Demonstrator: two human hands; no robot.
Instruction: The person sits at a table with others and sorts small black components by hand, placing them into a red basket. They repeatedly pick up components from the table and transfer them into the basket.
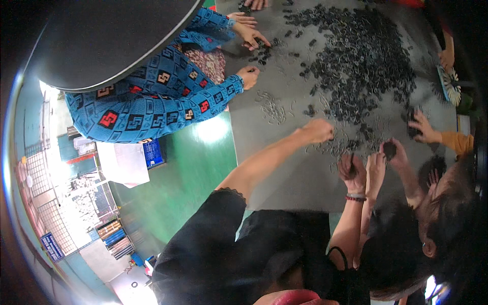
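Observation:
A large grey table (269,178) bears a wide heap of small black moulded-looking pieces (366,66), their exact kind too small to tell. My left hand (316,131) reaches over the near side of the heap, its fingers closed, with a small black piece (331,134) at the fingertips. My right hand (352,169), a beaded bracelet (355,198) on its wrist, curls down at the heap's near edge. Its fingers are bent around something dark that I cannot make out. Thin curved scraps (273,108) lie left of my left hand.
A person in a blue patterned sleeve (203,104) works at the left side. Close on my right, another person's hands (391,151) hold a round dark piece. An orange-sleeved person's hand (424,127) is at the right edge, below a small fan-like object (451,86). Green floor (188,178) lies left.

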